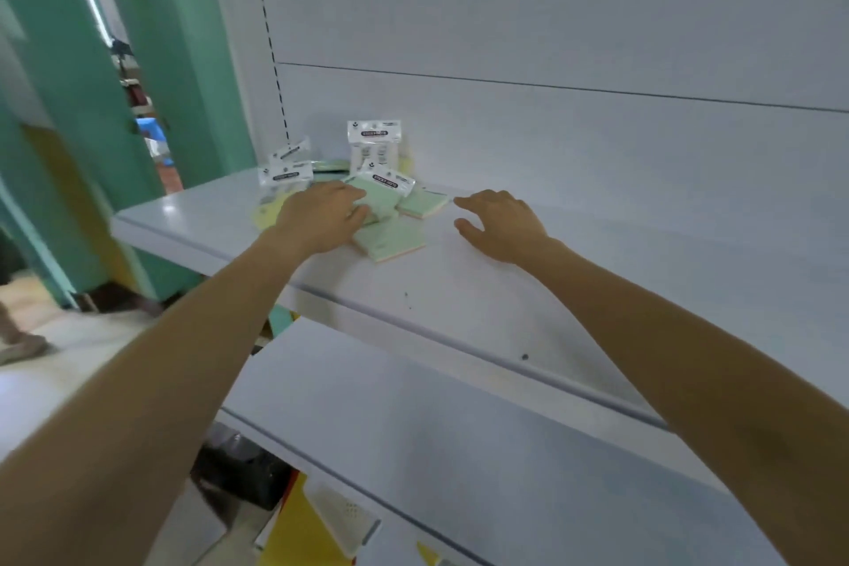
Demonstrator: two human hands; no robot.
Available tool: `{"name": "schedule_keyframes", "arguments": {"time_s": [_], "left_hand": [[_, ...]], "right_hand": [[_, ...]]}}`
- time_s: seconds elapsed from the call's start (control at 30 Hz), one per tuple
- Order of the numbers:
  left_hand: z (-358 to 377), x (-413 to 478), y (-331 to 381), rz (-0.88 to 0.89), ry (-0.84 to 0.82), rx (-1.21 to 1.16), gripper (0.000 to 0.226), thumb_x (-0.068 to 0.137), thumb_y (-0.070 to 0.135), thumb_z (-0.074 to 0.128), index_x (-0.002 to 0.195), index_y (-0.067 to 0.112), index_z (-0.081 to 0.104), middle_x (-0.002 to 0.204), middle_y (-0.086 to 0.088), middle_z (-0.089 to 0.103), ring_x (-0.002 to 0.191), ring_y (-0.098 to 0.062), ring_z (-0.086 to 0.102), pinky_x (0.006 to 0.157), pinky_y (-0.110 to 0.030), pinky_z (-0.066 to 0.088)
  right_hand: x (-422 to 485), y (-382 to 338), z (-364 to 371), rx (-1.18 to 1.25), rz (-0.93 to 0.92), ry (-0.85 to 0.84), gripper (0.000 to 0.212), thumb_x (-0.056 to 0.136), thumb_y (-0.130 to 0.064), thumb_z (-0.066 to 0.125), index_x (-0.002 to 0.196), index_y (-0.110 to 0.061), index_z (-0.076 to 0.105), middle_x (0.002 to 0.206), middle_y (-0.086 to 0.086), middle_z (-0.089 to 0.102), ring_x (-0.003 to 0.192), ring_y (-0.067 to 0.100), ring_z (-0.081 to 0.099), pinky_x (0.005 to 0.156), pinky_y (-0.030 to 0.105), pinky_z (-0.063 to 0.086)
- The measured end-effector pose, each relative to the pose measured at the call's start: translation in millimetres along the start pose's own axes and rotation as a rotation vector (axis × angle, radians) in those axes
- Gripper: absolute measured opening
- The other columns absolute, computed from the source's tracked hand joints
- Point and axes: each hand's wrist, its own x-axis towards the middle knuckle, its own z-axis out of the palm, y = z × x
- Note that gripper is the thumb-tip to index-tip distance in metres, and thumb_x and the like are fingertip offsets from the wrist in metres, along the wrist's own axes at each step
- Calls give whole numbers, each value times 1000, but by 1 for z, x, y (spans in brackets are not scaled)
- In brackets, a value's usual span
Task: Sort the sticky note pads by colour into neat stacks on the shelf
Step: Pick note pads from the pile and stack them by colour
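A loose heap of sticky note pads lies at the left end of the white shelf (459,290). My left hand (321,216) rests on the heap, its fingers and thumb around a green pad (383,198) with a white header card. Another green pad (390,240) lies just under that hand, and a third green pad (422,201) lies to its right. A yellow pad (268,209) peeks out on the left. One packet (374,147) leans upright against the back panel. My right hand (498,223) hovers open over bare shelf, right of the heap, holding nothing.
A lower white shelf (413,427) juts out below, nearer to me. Beneath it lie yellow sheets and a pale pad (340,515). Green pillars (183,60) stand to the left, with the floor and someone's shoe (18,345) beyond.
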Motion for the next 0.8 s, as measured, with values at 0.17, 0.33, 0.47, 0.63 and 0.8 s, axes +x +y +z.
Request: {"name": "schedule_keyframes", "arguments": {"time_s": [0.17, 0.33, 0.47, 0.63, 0.8], "left_hand": [[3, 47, -44, -28, 42, -44, 40, 95, 33, 35, 134, 28, 43, 133, -11, 49, 120, -31, 48, 92, -44, 43], [16, 98, -78, -16, 18, -126, 43, 95, 33, 37, 138, 27, 36, 134, -14, 48, 120, -31, 48, 95, -43, 42], [22, 137, -85, 32, -50, -268, 45, 95, 34, 40, 140, 34, 32, 136, -14, 47, 120, -31, 49, 96, -40, 41], [34, 172, -77, 73, -72, -561, 42, 88, 32, 56, 129, 25, 48, 117, -9, 61, 89, -20, 58, 81, -28, 42], [35, 192, -87, 20, -194, -941, 36, 83, 10, 64, 117, 15, 54, 86, -4, 59, 78, -25, 63, 83, -41, 54]], "right_hand": [[79, -5, 21, 192, 90, 24, 44, 94, -35, 40, 136, -23, 41, 139, 13, 45, 130, 30, 37, 107, 40, 32], [150, -11, 34, 404, 212, 54, 42, 92, -32, 44, 132, -20, 46, 136, 9, 51, 124, 26, 47, 104, 32, 35], [182, -19, 44, 491, 286, 20, 41, 92, -31, 44, 132, -19, 46, 139, 5, 49, 118, 24, 52, 90, 20, 36], [206, -27, 52, 682, 421, -22, 36, 86, -25, 52, 120, -15, 56, 120, 8, 60, 103, 24, 56, 82, 24, 39], [203, -34, 47, 985, 548, -7, 41, 81, -15, 67, 120, -10, 53, 67, 3, 54, 54, 12, 49, 42, 14, 45]]}}
